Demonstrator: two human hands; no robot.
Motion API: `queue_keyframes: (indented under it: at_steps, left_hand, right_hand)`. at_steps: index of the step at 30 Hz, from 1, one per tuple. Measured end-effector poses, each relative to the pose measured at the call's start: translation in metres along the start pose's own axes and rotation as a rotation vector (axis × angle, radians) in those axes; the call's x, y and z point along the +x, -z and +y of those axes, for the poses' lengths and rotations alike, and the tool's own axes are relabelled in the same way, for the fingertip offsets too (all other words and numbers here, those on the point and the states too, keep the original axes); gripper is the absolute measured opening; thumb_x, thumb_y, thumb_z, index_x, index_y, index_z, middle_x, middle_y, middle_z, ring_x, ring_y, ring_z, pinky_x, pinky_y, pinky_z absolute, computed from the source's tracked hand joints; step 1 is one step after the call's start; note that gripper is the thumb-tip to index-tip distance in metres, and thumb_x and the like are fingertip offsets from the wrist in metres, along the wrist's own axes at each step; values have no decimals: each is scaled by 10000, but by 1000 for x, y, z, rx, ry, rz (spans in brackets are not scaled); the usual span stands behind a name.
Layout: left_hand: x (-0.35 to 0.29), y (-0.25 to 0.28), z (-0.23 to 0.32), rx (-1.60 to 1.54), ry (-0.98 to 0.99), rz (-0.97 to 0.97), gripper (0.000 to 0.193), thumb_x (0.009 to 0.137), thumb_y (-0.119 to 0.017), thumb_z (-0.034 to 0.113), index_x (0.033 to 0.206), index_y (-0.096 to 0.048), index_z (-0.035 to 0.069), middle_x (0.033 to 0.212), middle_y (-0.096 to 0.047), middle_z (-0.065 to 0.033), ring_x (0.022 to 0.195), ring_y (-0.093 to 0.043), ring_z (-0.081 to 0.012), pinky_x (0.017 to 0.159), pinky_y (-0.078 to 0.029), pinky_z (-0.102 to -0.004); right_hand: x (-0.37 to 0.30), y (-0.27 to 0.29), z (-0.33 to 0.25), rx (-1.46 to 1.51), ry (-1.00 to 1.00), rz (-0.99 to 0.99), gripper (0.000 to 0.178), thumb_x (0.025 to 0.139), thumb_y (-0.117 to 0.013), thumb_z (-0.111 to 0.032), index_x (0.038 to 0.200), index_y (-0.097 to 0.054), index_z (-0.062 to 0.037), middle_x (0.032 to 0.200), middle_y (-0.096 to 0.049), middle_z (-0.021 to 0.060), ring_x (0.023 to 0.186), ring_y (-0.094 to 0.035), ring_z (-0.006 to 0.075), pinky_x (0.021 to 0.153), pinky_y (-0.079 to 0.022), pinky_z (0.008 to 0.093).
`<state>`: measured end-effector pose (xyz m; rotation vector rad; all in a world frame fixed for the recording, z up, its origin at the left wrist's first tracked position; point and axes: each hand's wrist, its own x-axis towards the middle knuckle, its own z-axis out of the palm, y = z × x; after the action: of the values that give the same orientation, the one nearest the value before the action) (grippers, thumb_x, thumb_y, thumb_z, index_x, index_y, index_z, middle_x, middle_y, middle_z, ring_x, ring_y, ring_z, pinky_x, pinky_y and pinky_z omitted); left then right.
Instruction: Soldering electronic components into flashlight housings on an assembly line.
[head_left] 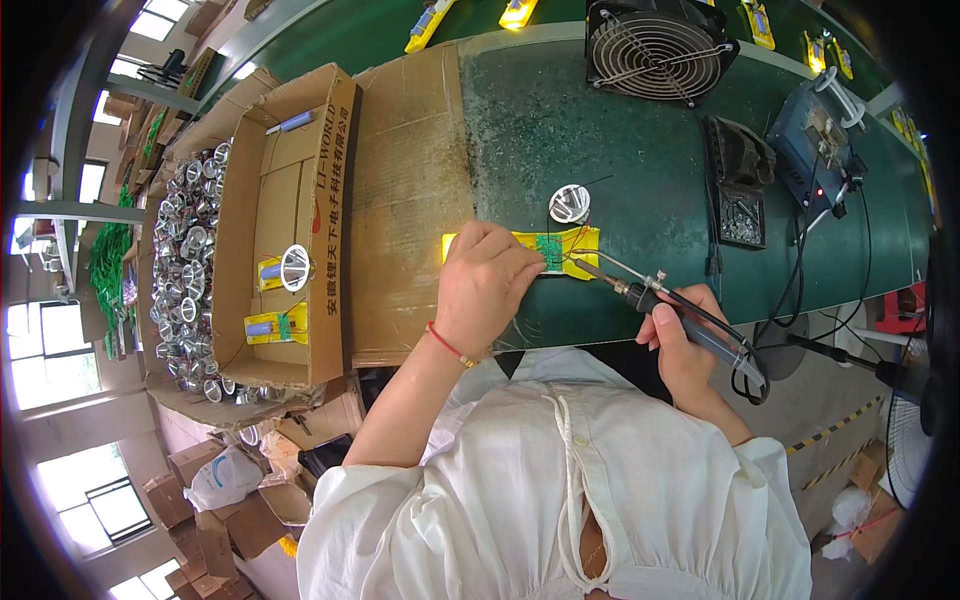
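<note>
My right hand [685, 345] grips a soldering iron [690, 325], with a thin metal feed tube [625, 264] fixed along it. Its tip points at the right part of a small green circuit board [549, 254]. That board lies on a flat yellow piece [587, 242] at the table's near edge. Fingers bent and pressed together, my left hand [483, 275] rests over the yellow piece and pinches at the board's left side; whether a wire is between the fingertips is hidden. Thin wires run from the board toward a shiny reflector cup [570, 204] just behind it.
Left, a cardboard box [335, 220] holds yellow pieces with reflectors and batteries, beside a carton of reflector cups [190, 290]. A fan [660, 55] stands at the back. Right are a black tray [740, 190] and a blue soldering station [812, 145] with trailing cables.
</note>
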<state>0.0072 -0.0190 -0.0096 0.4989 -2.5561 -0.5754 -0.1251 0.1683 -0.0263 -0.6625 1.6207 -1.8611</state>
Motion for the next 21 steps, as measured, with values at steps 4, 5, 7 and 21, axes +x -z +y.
queue_keyframes:
  at_steps: [4, 5, 7, 21]
  left_hand:
    - [1, 0, 1, 0, -1, 0, 61, 695, -677, 90, 749, -663, 66, 739, -565, -46, 789, -510, -231, 682, -441, -329]
    - [1, 1, 0, 5, -1, -12, 62, 696, -678, 95, 749, -664, 66, 735, -564, -46, 789, -510, -232, 681, -442, -330]
    - [2, 1, -1, 11, -1, -24, 64, 698, -678, 101, 749, -665, 66, 732, -562, -47, 789, -511, -232, 681, -443, -332]
    - [26, 44, -41, 252, 176, -336, 443, 632, -688, 159, 1061, -582, 129, 954, -541, -89, 909, -547, -272, 774, -467, -369]
  right_hand:
    - [-1, 4, 1, 1, 21, 25, 122, 829, -554, -97, 864, -468, -19, 618, -542, 70, 476, -531, 116, 410, -384, 195]
    - [-1, 5, 2, 1, 23, 23, 122, 829, -554, -97, 864, -468, -19, 618, -542, 70, 476, -531, 116, 410, -384, 195]
    - [1, 7, 5, 19, 12, 53, 123, 827, -556, -99, 861, -471, -18, 621, -542, 71, 467, -523, 118, 404, -376, 196]
    - [30, 26, 7, 23, 92, 207, 123, 834, -549, -88, 847, -463, -1, 604, -548, 83, 463, -517, 104, 400, -381, 188]
